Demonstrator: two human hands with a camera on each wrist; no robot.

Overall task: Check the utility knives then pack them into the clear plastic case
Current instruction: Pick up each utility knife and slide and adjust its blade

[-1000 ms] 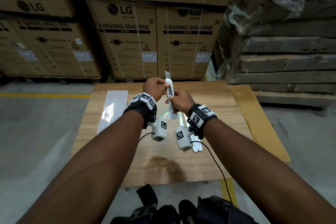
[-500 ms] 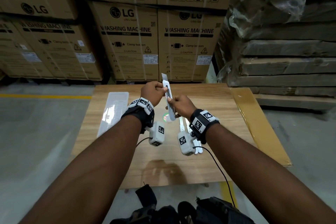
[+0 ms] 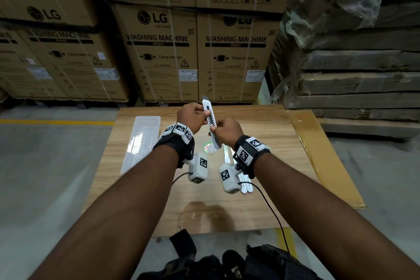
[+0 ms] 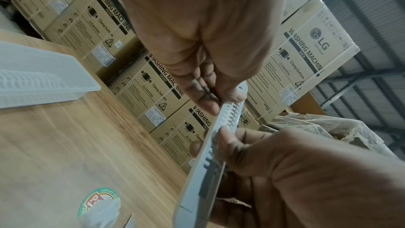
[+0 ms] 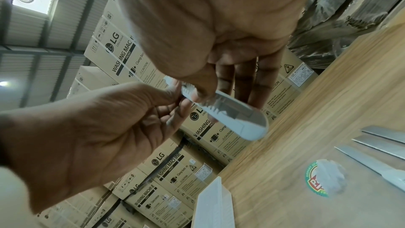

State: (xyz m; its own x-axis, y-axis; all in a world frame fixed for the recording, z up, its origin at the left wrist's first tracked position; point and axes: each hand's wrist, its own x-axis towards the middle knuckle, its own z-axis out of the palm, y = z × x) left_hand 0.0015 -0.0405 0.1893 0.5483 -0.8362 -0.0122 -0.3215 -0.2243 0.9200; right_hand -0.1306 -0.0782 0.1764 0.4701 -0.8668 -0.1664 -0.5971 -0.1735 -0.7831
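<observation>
A white utility knife stands nearly upright above the table, a short stub of blade showing at its top. My left hand pinches the knife's upper part. My right hand grips lower down, thumb on the toothed slider track. In the right wrist view the knife lies between both hands. The clear plastic case lies on the table to the left of my hands. More white knives lie on the table under my right wrist, blades out, partly hidden.
The wooden table carries a round green sticker below the held knife. A brown taped strip runs along its right edge. Stacked cardboard boxes stand behind the table, with wrapped flat packs at the right.
Both hands keep hold of the knife, still upright at almost the same spot. The blade stub at the top looks slightly shorter than one second ago.
</observation>
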